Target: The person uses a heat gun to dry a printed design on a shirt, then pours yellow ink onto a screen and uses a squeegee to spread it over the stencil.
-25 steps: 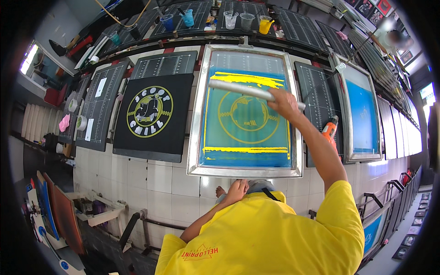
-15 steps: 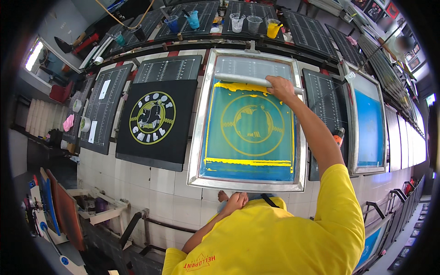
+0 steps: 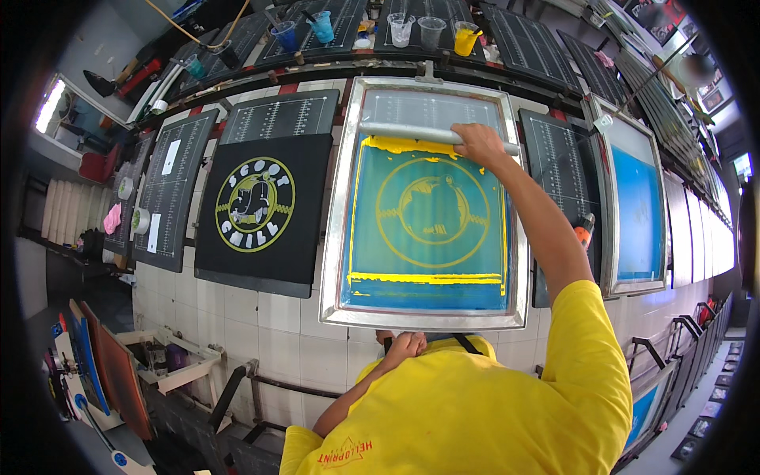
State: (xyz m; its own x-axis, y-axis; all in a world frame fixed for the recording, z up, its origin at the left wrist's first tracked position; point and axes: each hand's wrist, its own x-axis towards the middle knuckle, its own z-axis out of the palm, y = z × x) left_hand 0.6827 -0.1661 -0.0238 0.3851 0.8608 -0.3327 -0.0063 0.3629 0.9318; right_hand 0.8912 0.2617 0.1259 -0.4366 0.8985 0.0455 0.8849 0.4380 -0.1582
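Note:
My right hand (image 3: 480, 146) is closed on the right part of a grey squeegee (image 3: 404, 133), which lies across the far end of a printing screen (image 3: 333, 237) in a metal frame. Yellow ink (image 3: 412, 146) is banked along the near side of the squeegee, with a second yellow strip across the near end of the mesh. Between them shows a round emblem (image 3: 434, 212) in the blue-green stencil. Close to my waist, below the frame's near edge, my left hand (image 3: 407, 346) is curled closed; whatever may be inside its fingers is hidden.
Left of the screen, a black fabric piece with a round printed emblem (image 3: 255, 204) covers a platen. A second blue screen (image 3: 636, 214) stands to the right, near an orange-tipped tool (image 3: 584, 231). Plastic cups of ink, one yellow (image 3: 465, 38), line the far row.
The view has shifted slightly, so the whole scene sits a little higher and further left. My right hand and the squeegee stay at the screen's far end.

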